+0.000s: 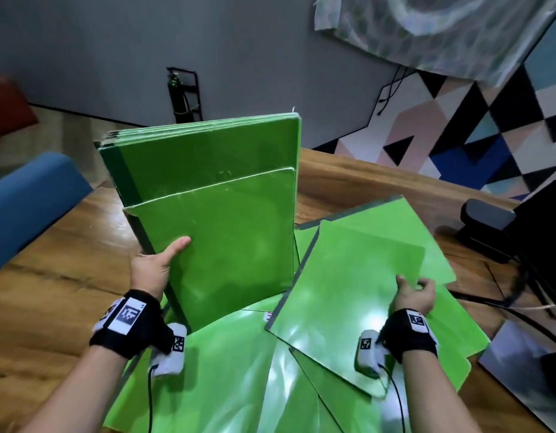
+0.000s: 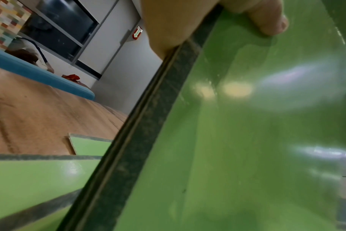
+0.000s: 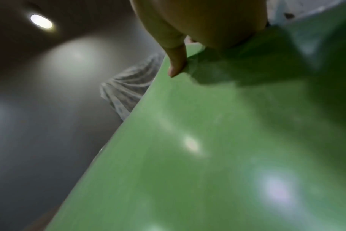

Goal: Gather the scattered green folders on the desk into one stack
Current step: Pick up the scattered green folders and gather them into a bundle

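Note:
My left hand (image 1: pixel 159 264) grips a bundle of several green folders (image 1: pixel 214 207) by its dark spine, holding it upright and tilted above the desk; the thumb lies on the front cover (image 2: pixel 247 125). My right hand (image 1: pixel 414 295) pinches the far edge of a single green folder (image 1: pixel 348 289) and holds it lifted at a slant; in the right wrist view my fingers (image 3: pixel 177 65) curl over that folder's edge (image 3: pixel 207 156). More green folders (image 1: pixel 239 370) lie overlapping flat on the wooden desk (image 1: pixel 51 276) beneath both hands.
A dark monitor stand with cables (image 1: pixel 489 232) occupies the desk's right side, and a shiny dark pad (image 1: pixel 526 370) lies at the right front. A blue chair back (image 1: pixel 29 195) stands at the left. Bare wood shows on the desk's left.

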Available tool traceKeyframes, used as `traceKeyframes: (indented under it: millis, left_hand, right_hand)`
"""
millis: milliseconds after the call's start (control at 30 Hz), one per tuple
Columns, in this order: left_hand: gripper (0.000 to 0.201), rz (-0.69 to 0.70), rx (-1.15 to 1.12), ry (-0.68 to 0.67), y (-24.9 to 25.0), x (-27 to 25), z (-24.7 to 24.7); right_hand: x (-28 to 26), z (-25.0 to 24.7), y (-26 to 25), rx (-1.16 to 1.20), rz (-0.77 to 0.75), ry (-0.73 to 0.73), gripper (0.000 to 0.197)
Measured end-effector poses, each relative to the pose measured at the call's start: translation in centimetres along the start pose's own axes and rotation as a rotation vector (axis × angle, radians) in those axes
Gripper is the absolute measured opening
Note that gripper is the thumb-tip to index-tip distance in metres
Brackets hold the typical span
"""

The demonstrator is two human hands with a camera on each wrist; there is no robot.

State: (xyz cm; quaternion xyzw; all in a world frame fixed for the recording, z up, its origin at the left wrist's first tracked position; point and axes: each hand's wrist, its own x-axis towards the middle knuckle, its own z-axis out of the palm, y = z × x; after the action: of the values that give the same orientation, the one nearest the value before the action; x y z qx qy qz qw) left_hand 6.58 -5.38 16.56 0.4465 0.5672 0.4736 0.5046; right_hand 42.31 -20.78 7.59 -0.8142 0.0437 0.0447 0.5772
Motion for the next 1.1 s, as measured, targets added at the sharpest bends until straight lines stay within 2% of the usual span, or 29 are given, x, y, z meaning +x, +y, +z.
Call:
traceKeyframes:
  millis: [100, 167, 233, 333, 400, 533, 633, 700, 767, 833, 867, 933, 967, 1033, 1100]
  left_hand:
    - [0.034, 0.010, 0.024, 0.011, -0.6, 0.4, -0.3]
    - [0.042, 0.008, 0.021, 0.009, -1.1, 0.8, -0.6]
    - [0.054, -0.005, 0.033, -0.005, -1.1, 0.8, -0.7]
    - [0.041, -0.015, 0.024, -0.012, -0.7, 0.7, -0.6]
    - [0.046, -0.006, 0.036, -0.015, -0.4, 0.5, -0.6]
    - [0.049, 0.004, 0.002, -0.078, -0.3, 0.3, -1.0]
    - [0.100, 0.049, -0.056, -0.161, -1.2, 0.4, -1.1]
    - [0.106, 0.114, -0.138, -0.181, -1.0, -0.1, -1.3]
    - [0.132, 0.248, -0.166, -0.196, -1.0, -0.2, -1.5]
    - [0.141, 0.305, -0.177, -0.214, -0.9, -0.8, -1.6]
    - [0.135, 0.317, -0.159, -0.227, -0.6, -1.2, -1.9]
    - [0.104, 0.334, -0.124, -0.261, -0.2, -2.1, -1.9]
    - [0.087, 0.347, -0.107, -0.238, -0.1, -2.5, -1.8]
    - [0.069, 0.349, -0.091, -0.197, -0.8, -2.4, -1.3]
    - [0.050, 0.328, -0.091, -0.178, -1.0, -2.1, -1.1]
  right_hand:
    - [0.9, -3.0, -3.1, 0.126, -0.271, 0.003, 0.031]
    - [1.2, -5.5, -5.6, 0.288, -0.406, 0.001, 0.040]
    - [1.8, -8.2, -7.5, 0.441, -0.437, -0.038, 0.044]
    - [2.4, -11.3, -9.9, 0.492, -0.466, -0.119, 0.033]
    - [1.1, -11.9, -11.4, 0.485, -0.509, -0.214, 0.033]
    - [-3.3, -9.8, -12.7, 0.534, -0.605, -0.350, 0.033]
    - [-7.1, -5.7, -12.5, 0.604, -0.637, -0.429, 0.025]
    - [-10.0, -2.0, -11.2, 0.562, -0.621, -0.536, 0.022]
    - [-12.2, 1.6, -9.0, 0.445, -0.516, -0.725, 0.040]
    - [-13.9, 3.9, -7.6, 0.318, -0.400, -0.867, 0.078]
    - [-14.3, 4.7, -7.2, 0.297, -0.342, -0.904, 0.089]
    - [-14.4, 5.6, -7.0, 0.262, -0.274, -0.920, 0.091]
    - [-14.3, 6.0, -7.0, 0.245, -0.261, -0.930, 0.086]
    - [-14.4, 6.3, -7.3, 0.226, -0.257, -0.938, 0.065]
    - [-14.5, 6.7, -7.5, 0.246, -0.266, -0.922, 0.053]
